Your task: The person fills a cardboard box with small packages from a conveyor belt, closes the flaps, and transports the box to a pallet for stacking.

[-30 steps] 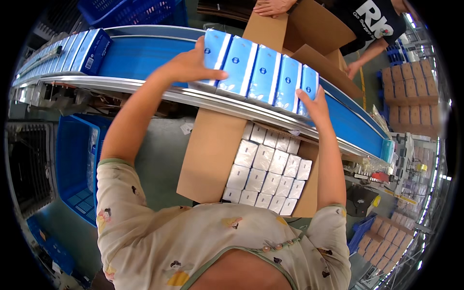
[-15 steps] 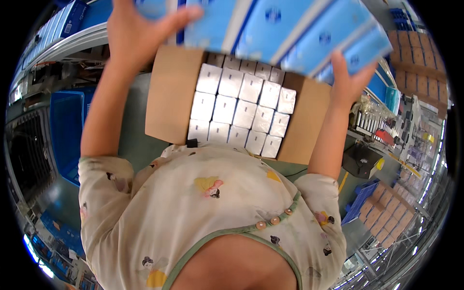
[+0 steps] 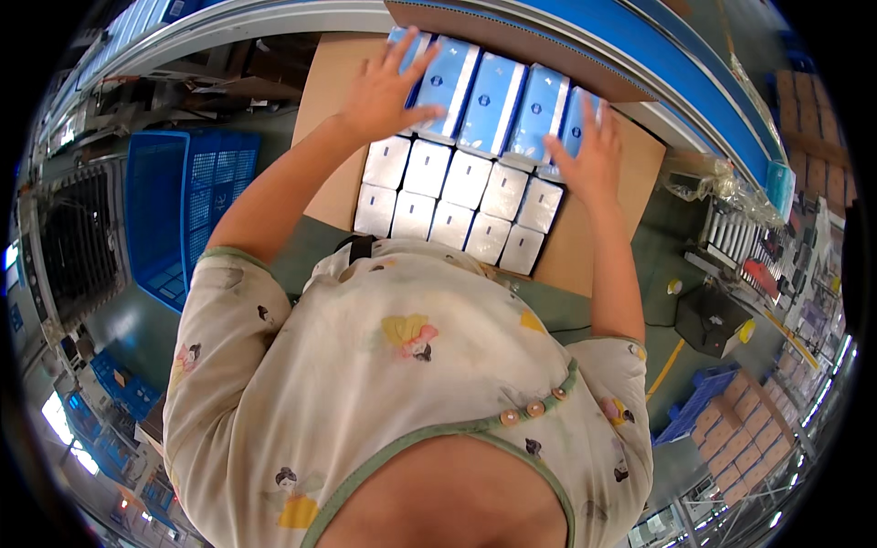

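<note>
A row of several light-blue boxes [image 3: 493, 100] lies flat across the far part of an open cardboard carton [image 3: 324, 119]. My left hand [image 3: 384, 87] presses on the left end of that row with fingers spread. At the right end my right hand [image 3: 585, 151] rests on the boxes, fingers apart. Nearer to me, the carton holds two rows of white box ends [image 3: 457, 201], standing upright and packed tight. Both forearms reach forward over my patterned shirt.
A blue conveyor belt with a metal rail [image 3: 703, 100] runs across the top behind the carton. A blue plastic crate [image 3: 183, 210] stands at the left on the grey floor. A black device [image 3: 713, 320] and stacked brown cartons [image 3: 749, 429] are at the right.
The row of blue boxes came off the conveyor, passed above the carton and now lies in it on the far side. Both hands moved down with it.
</note>
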